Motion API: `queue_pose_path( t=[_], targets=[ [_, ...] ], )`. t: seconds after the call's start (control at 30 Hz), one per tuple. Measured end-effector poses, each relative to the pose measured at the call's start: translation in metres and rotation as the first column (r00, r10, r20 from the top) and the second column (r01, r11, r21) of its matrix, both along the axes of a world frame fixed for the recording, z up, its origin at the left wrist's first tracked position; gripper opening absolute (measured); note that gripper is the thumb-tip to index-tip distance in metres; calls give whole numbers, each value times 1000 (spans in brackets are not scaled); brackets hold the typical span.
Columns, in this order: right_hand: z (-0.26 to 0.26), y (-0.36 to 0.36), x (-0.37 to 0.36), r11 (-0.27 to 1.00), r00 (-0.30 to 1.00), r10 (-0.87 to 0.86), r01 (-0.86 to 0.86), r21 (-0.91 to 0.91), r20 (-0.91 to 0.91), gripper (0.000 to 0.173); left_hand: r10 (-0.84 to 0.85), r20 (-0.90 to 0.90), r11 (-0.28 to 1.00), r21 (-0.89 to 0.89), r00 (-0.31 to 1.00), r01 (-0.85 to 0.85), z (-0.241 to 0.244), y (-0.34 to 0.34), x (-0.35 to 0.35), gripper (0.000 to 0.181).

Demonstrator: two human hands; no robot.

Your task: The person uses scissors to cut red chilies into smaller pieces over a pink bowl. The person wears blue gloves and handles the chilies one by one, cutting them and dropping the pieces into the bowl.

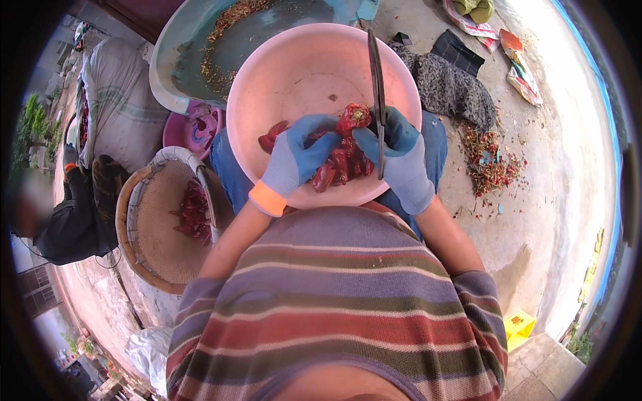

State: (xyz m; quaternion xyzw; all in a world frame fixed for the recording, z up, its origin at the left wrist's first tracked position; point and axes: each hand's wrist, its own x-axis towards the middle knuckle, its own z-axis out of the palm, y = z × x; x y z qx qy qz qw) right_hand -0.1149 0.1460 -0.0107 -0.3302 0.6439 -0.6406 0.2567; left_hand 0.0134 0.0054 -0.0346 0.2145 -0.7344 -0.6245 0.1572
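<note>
Over the pink plastic basin (321, 55), my two hands come together in blue-coated grey work gloves. My left hand (303, 150) grips a wrinkled red pepper (354, 118), its cut or stem end facing up. A long dark metal tool (377, 75), seen edge-on and perhaps scissors, stands upright in my right hand (404, 155). My right thumb reaches close to the pepper; whether it touches is unclear. Several dried red pepper pieces (338, 168) lie in the basin below my hands, partly hidden by them. The basin rests on my lap.
At left stand a woven basket (150, 225) with dried red peppers (193, 215), a small pink basin (185, 128) and a large sack (118, 95). Another person (75, 210) sits beyond. A teal tub (168, 75) stands ahead. Pepper scraps (486, 160) and dark cloth (451, 85) lie right.
</note>
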Motion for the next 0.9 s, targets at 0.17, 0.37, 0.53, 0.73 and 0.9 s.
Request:
queue_pose_path(
  t=[0.17, 0.37, 0.53, 0.73, 0.9],
  targets=[
    [13, 3, -11, 994, 962, 82, -58, 97, -262, 31, -102, -102, 960, 252, 990, 125, 49, 4, 2, 36],
    [11, 2, -17, 989, 913, 136, -102, 109, -384, 27, -61, -118, 949, 299, 991, 94, 48, 11, -5, 34],
    [12, 2, -6, 992, 945, 121, -106, -65, 303, 30, 57, -107, 985, 167, 993, -38, 43, 24, -11, 31],
    [22, 0, -5, 992, 865, 123, -108, -60, 486, 27, 142, -122, 975, 186, 982, -118, 46, 15, -10, 30],
    [44, 0, -8, 992, 884, 103, -127, 23, 455, 19, 124, -118, 983, 147, 985, -106, 45, 15, -6, 27]
  ],
)
